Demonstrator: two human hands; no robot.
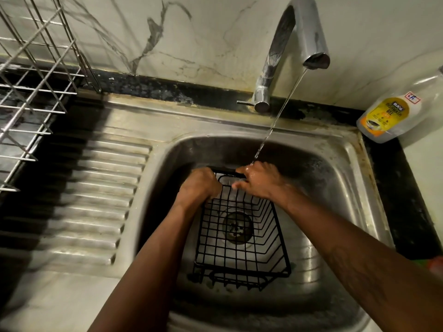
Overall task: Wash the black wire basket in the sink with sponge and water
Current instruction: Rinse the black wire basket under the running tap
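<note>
1. Down in the steel sink (345,164): black wire basket (239,238), tipped up on its near end, far rim raised toward the tap, open grid facing the camera.
2. Left hand (200,186) curled into a fist over the far-left corner of the basket rim, knuckles up, fingers wrapped round the wire; firmly gripping.
3. Left forearm running straight up from the bottom edge of frame, wrist bent slightly inward over the rim.
4. Right hand (260,182) clamped on the far rim bar just beside the left, palm down, thumb tucked under toward the grid, fingers folded over the bar; wet and shiny.
5. Right forearm coming in diagonally from the lower right, crossing above the basket's right side.
6. Thin stream of water (275,121) slanting off the chrome tap (299,32) and landing on the right hand's knuckles.
7. Drain (237,227) visible through the basket's mesh, right behind it.
8. Off to the sides: dish gel bottle (393,116) lying on the right counter corner, silver wire rack (31,80) over the ribbed drainboard (96,200) at left.
</note>
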